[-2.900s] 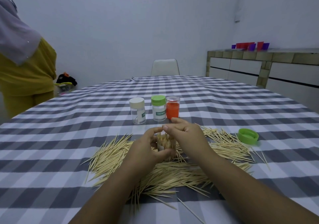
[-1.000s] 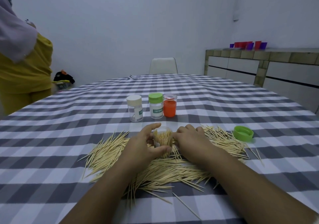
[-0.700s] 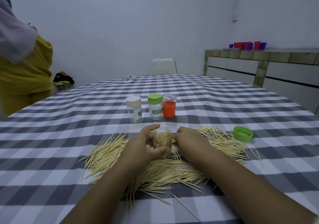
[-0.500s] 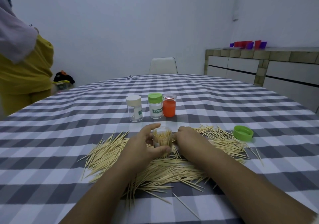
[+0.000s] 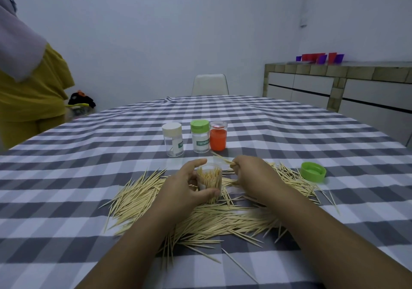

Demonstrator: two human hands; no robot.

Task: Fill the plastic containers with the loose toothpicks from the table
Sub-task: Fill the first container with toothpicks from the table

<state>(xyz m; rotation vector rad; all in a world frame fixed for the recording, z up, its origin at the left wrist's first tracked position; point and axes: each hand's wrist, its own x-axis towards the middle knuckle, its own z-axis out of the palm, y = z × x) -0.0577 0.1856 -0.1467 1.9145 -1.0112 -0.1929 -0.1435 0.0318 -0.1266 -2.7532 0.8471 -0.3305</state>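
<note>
The open jar [image 5: 209,182] stood upright amid the loose toothpicks [image 5: 200,217] on the checked tablecloth [image 5: 66,177], nearly full. The left hand [image 5: 185,190] curled round it; the right hand [image 5: 252,175] pinched a few picks [image 5: 223,160] just beside its rim. A green lid [image 5: 312,172] lay well apart.

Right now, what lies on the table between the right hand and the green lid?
In the head view, loose toothpicks cover the checked cloth between the right hand and the green lid. Nothing else lies there.
</note>
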